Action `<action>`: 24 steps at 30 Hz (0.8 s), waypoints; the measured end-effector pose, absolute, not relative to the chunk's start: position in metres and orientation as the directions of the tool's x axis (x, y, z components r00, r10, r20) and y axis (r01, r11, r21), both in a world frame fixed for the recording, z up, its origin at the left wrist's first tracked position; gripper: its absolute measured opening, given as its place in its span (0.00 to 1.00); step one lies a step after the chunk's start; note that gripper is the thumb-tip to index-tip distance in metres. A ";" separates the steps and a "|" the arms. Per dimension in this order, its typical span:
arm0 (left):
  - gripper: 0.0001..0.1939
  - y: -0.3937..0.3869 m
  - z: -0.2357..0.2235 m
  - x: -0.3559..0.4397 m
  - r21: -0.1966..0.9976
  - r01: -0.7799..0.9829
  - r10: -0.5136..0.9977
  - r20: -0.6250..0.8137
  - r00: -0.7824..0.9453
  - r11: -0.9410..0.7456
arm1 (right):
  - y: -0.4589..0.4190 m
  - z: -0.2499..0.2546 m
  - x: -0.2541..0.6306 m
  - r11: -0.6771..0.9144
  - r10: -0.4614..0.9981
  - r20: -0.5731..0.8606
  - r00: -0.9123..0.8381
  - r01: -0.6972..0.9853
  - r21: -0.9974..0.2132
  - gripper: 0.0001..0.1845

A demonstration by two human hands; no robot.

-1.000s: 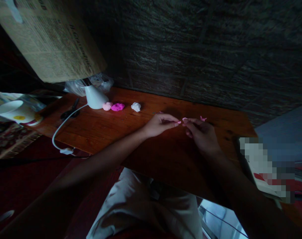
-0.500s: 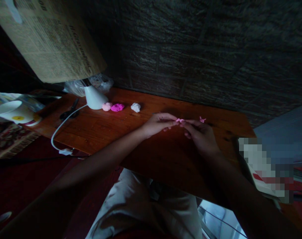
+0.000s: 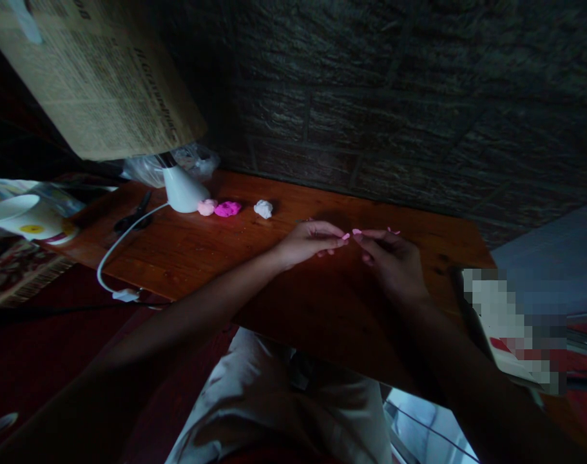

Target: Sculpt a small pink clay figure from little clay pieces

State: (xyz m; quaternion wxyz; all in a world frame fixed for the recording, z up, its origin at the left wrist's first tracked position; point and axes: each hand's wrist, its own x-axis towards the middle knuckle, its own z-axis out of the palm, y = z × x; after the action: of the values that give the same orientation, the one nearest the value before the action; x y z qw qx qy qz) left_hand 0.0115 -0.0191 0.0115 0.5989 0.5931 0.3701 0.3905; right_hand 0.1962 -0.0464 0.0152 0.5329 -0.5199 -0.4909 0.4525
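— Where the two hands come almost fingertip to fingertip, what are they holding?

— The left hand [image 3: 300,246] pinches a small pink clay-like bit [image 3: 346,237] between thumb and fingertips. The right hand [image 3: 394,261] pinches a flat, pale pink, clay-like flake [image 3: 356,231], just off the bit at two o'clock.

— Touching or apart?

— Apart, with a narrow gap. Take that gap as the middle of the dial, twelve at the top.

— Then what lies around it?

— At three o'clock, partly hidden behind the right hand, a thin pink scrap [image 3: 394,231] on the reddish-brown wooden table [image 3: 201,251]. Between nine and ten, well clear of the left hand, a lumpy white ball [image 3: 263,209].

— And farther out?

— Same direction: a vivid magenta lump [image 3: 228,209] touching a rounded pale pink lump [image 3: 207,207], beside the white cone-shaped lamp base [image 3: 182,190]. Dark scissors [image 3: 134,220] lie beyond, near nine.
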 end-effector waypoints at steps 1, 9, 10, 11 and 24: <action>0.13 -0.019 0.012 0.012 0.999 -0.041 0.909 0.017 0.416 0.000 | -0.046 0.014 0.197 0.057 0.991 0.059 0.117 0.016 -0.998 0.16; 0.17 -0.018 0.009 0.014 0.995 -0.091 0.915 -0.009 0.403 0.050 | -0.046 0.016 0.196 0.165 0.976 0.140 0.165 -0.149 -0.975 0.09; 0.17 -0.018 0.009 0.014 0.994 -0.093 0.913 -0.011 0.408 0.053 | -0.047 0.017 0.196 0.170 0.975 0.142 0.169 -0.167 -0.971 0.08; 0.16 -0.017 0.008 0.013 0.994 -0.096 0.911 -0.012 0.413 0.056 | -0.047 0.018 0.196 0.170 0.975 0.138 0.172 -0.185 -0.968 0.07; 0.13 -0.016 0.007 0.012 0.990 -0.128 0.889 0.005 0.459 0.061 | -0.045 0.009 0.198 0.055 0.998 0.054 0.012 -0.095 -0.994 0.09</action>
State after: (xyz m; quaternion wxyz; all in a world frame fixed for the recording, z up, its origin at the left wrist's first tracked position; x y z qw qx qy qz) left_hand 0.0119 -0.0155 0.0071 0.6444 0.5604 0.3393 0.3944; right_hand 0.1979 -0.0446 0.0095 0.5392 -0.4642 -0.4865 0.5070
